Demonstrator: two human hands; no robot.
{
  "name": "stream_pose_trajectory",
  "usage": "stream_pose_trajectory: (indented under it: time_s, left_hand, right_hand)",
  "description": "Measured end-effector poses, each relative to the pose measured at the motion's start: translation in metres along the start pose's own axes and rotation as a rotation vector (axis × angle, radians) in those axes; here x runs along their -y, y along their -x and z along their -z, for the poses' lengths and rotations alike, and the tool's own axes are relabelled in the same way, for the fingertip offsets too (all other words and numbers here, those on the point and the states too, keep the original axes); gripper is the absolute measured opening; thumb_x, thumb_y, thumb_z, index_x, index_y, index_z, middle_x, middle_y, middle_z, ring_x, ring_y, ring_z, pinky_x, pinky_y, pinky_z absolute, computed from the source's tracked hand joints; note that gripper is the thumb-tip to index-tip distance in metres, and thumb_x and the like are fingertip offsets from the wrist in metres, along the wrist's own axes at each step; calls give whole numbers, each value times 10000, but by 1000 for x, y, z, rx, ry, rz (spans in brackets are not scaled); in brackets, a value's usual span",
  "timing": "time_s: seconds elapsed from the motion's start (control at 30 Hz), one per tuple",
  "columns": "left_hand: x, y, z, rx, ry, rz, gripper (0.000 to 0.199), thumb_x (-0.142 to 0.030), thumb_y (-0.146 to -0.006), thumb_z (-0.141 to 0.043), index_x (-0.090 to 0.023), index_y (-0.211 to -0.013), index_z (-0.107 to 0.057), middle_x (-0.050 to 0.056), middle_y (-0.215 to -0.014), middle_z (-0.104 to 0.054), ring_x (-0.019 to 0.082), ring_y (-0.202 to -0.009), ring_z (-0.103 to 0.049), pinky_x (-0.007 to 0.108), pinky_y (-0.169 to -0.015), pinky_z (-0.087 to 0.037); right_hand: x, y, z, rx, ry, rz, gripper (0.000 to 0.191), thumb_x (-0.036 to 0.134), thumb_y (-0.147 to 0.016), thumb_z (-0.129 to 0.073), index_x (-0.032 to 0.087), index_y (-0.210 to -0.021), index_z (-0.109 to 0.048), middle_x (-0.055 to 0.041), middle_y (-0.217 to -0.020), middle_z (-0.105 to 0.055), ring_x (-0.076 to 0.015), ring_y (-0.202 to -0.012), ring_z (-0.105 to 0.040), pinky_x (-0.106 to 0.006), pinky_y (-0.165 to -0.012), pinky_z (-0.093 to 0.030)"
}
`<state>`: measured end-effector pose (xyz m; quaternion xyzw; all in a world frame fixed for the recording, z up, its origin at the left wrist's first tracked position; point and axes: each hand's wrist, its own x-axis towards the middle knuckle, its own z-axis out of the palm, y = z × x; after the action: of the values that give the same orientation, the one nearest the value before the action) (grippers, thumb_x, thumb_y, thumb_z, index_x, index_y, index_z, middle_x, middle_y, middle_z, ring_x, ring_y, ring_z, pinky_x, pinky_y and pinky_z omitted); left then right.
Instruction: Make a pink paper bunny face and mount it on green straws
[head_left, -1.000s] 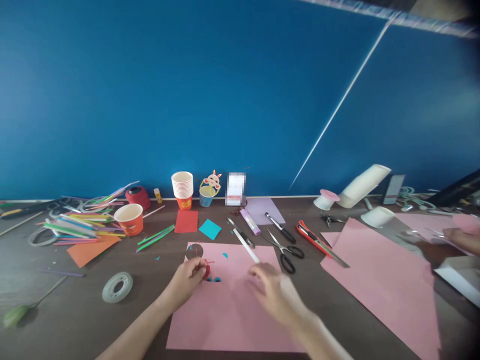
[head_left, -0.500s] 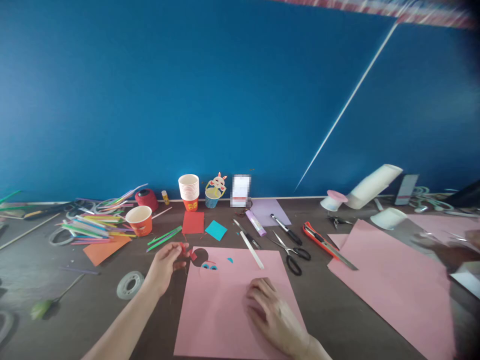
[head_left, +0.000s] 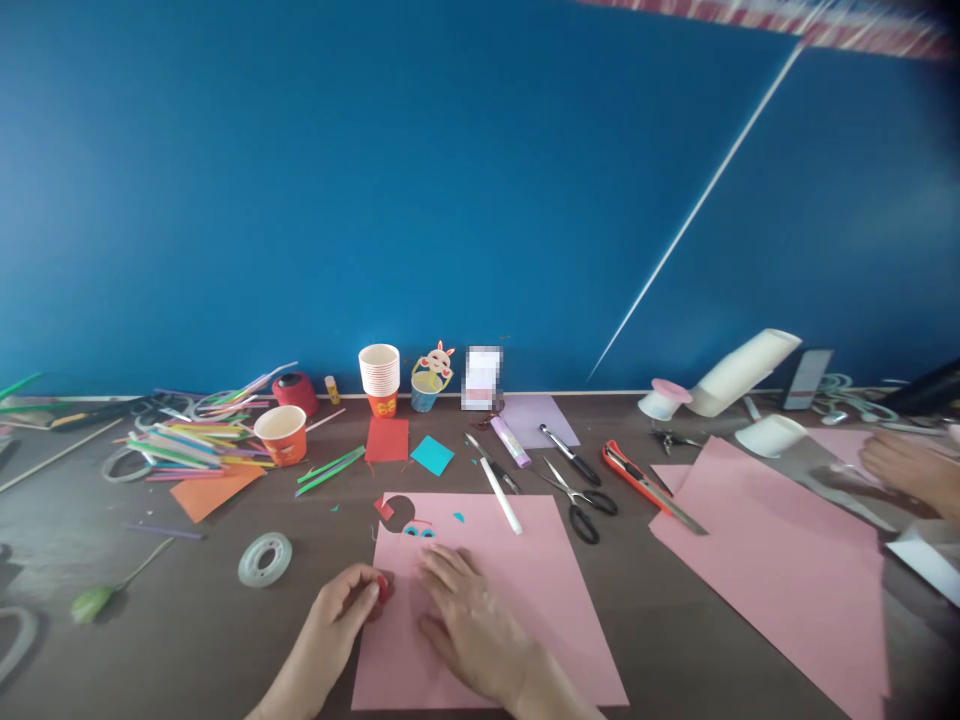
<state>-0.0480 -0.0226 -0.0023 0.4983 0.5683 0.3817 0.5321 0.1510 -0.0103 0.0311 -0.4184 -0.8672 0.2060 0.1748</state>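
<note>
Cups (head_left: pixel 380 378) nested upright; left hand (head_left: pixel 346 604) pinching red scrap (head_left: pixel 384 588).

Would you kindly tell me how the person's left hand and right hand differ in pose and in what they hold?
The left hand has curled fingers pinching a small red piece; the right hand has its fingers extended and shows nothing held. The left hand is at the near pink sheet's left edge, while the right hand is palm down over the sheet. Both hands are bare.
</note>
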Motion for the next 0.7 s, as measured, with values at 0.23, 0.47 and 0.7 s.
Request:
stream_pose_trajectory:
  time_s: [0.23,0.47,0.7]
  left_hand:
    - [-10,3,-3,59,-261,-151,203,-314,-838,-436,-181,-742,-555,70,-864,-631,201,-850,-581,288,-747,-450]
    - [-23,7,-37,345,-704,-562,244,-107,-849,-335,-197,-867,-561,81,-1231,-523,178,-1152,-460,328,-956,-394]
    - [-11,-2,-49,316,-972,-739,236,-57,-804,-388,-171,-883,-578,97,-1193,-559,215,-1155,-466,381,-971,-410]
  right_hand:
    - [-18,26,16,-67,-66,-68,309,126,-782,-508,197,-1080,-551,-72,-1097,-566,-226,-1077,-460,-371,-940,-376]
    - [-30,13,17,-227,-124,-49,415,17,-808,-343,213,-1142,-492,-76,-1066,-575,-197,-1012,-504,-368,-866,-423]
    - [-64,-11,11,-273,20,-83,438,7,-747,-395,182,-1139,-486,-91,-1059,-581,-220,-1011,-505,-401,-884,-398]
